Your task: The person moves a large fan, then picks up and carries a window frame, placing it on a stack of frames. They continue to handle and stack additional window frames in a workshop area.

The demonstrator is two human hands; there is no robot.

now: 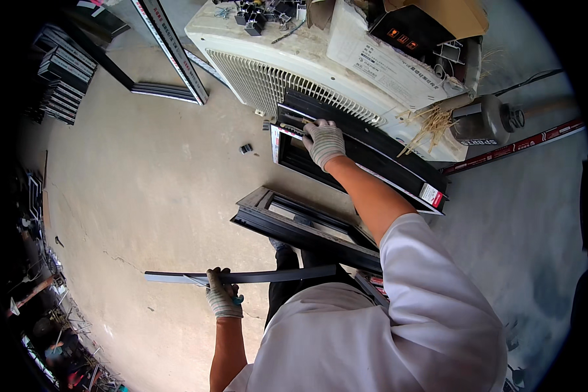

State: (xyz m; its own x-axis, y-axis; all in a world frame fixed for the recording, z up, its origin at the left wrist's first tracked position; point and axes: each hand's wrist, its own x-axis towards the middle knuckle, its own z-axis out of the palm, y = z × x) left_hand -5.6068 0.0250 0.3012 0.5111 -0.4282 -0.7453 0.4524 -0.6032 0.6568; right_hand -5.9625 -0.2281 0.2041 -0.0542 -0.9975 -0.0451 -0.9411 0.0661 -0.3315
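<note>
My left hand (223, 297), in a pale knitted glove, is closed around a long, narrow dark grey strip (277, 274), held level in front of my body. A small turquoise piece shows beside that glove. My right hand (325, 142), gloved too, reaches forward to the upper corner of a black window frame (366, 171) that leans against a white slatted unit. Its fingers are bent at the frame's edge, and what they hold there is too small to make out. Closer to my legs stands another black frame (300, 225), tilted, apart from both hands.
On the white unit (277, 55) lie several small black metal pieces (258, 16) and opened cardboard boxes (389, 62). A dark jug (483, 124) and straw (431, 127) are at the right. Stacked black profiles (65, 81) stand far left. One small block (245, 149) lies on the floor.
</note>
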